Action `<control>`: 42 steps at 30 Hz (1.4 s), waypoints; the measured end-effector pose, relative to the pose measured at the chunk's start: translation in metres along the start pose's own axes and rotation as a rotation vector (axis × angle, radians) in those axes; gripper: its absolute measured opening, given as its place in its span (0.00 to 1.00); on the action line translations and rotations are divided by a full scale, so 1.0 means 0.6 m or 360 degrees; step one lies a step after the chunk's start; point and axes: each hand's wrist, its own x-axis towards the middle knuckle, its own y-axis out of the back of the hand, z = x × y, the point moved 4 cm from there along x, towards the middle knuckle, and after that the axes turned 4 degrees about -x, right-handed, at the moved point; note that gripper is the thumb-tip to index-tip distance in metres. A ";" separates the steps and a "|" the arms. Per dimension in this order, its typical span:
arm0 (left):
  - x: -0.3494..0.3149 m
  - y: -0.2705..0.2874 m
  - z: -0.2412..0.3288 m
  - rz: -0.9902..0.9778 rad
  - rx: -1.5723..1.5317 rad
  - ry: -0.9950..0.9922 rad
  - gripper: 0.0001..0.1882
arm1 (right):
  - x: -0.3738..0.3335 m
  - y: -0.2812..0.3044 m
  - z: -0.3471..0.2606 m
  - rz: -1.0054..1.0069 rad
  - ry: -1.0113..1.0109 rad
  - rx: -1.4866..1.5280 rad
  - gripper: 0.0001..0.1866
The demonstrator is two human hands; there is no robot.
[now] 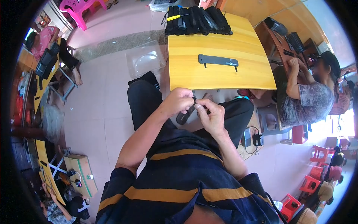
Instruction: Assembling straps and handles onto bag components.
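My left hand and my right hand meet above my lap, just short of the yellow table's near edge. Both are closed, fingertips pinching a small dark piece between them. My fingers hide most of it, so its kind does not show. Below them appears a dark, rounded, elongated object; whether it joins the pinched piece I cannot tell. On the table lies a dark grey flat strip with two short black tabs hanging from its near side.
Along the far edge of the yellow table lies a row of black strips, with a yellow-handled tool on top. A clear plastic container stands left of the table. At right, a co-worker sits at another table. A black adapter lies low right.
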 end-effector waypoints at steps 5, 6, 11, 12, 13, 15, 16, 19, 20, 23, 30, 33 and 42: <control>0.002 0.002 -0.013 0.0016 0.0162 -0.0032 0.03 | 0.010 -0.006 0.021 -0.0165 -0.0212 0.0083 0.03; -0.001 -0.004 -0.002 0.0104 0.0184 -0.0289 0.02 | 0.012 -0.013 0.041 -0.0214 -0.0333 0.0319 0.04; -0.009 0.000 0.039 0.0143 0.0471 -0.0628 0.05 | 0.038 -0.014 0.063 -0.0372 -0.0342 0.0637 0.06; 0.001 0.011 0.030 0.0191 0.0354 -0.0517 0.05 | 0.042 -0.015 0.064 -0.0412 -0.0431 0.0788 0.07; 0.009 0.025 0.022 0.0243 0.0239 -0.0407 0.05 | 0.048 -0.018 0.062 -0.0454 -0.0518 0.0941 0.07; 0.017 0.054 0.019 0.0342 0.0119 -0.0422 0.06 | 0.059 0.002 0.057 -0.0482 -0.0493 0.0647 0.08; 0.018 0.064 0.022 0.0435 0.0000 -0.0442 0.06 | 0.063 0.018 0.060 -0.0501 -0.0463 0.0349 0.08; 0.028 0.078 0.024 0.0446 -0.0115 -0.0354 0.07 | 0.076 0.048 0.076 -0.0468 -0.0385 0.0137 0.09; 0.034 0.082 0.022 0.0437 -0.0150 -0.0311 0.07 | 0.081 0.054 0.074 -0.0447 -0.0335 0.0047 0.08; 0.048 0.076 0.029 0.0414 -0.0239 -0.0347 0.08 | 0.087 0.055 0.079 -0.0462 -0.0387 0.0062 0.08; 0.067 0.052 0.066 0.0299 0.0160 -0.0577 0.10 | 0.091 0.044 0.141 -0.0701 -0.0732 0.0808 0.11; 0.077 0.056 0.069 0.0327 0.0250 -0.0425 0.10 | 0.104 0.051 0.122 -0.0558 -0.0556 0.0699 0.12; 0.115 0.082 0.034 0.0463 0.0231 -0.0244 0.13 | 0.165 0.059 0.120 -0.0356 0.0165 -0.0622 0.11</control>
